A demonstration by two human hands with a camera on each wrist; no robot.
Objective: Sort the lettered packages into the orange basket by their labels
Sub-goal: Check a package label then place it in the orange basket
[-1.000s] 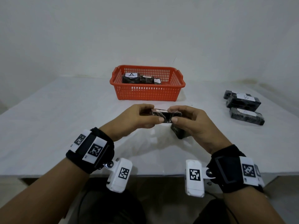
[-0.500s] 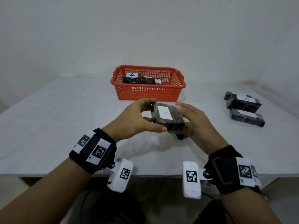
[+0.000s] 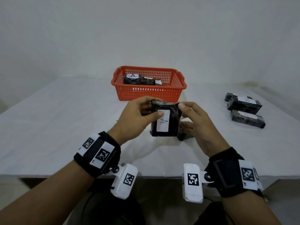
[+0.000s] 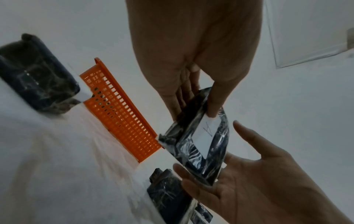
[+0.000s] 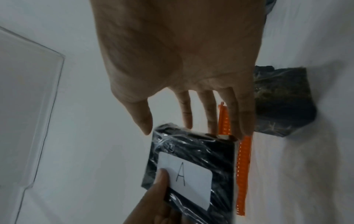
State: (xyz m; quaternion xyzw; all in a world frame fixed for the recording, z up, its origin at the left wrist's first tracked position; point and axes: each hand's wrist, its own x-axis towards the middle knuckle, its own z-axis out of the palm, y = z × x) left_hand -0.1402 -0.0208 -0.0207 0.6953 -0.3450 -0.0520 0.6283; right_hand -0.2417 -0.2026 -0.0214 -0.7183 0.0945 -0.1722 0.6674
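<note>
A black plastic-wrapped package (image 3: 172, 117) with a white label marked A hangs above the table in front of the orange basket (image 3: 149, 93). My left hand (image 3: 153, 109) pinches it, thumb on the label and fingers behind. My right hand (image 3: 185, 116) touches the package's right side with straight fingers; its thumb lies by the top corner. In the right wrist view the package (image 5: 216, 159) shows the A clearly. In the left wrist view the right hand (image 4: 239, 174) is spread under the package (image 4: 184, 153). The basket holds several black packages, one labelled A (image 3: 132, 78).
Another black package (image 3: 183, 135) lies on the white table (image 3: 65, 127) just below my hands. Three more packages sit at the right: one marked B (image 3: 244, 103), one nearer (image 3: 247, 119), a small one behind (image 3: 228, 96). A white wall stands behind the basket.
The package has turned from edge-on to label facing me, its long side now pointing away. My right hand has loosened from a pinch to straight fingers at its side.
</note>
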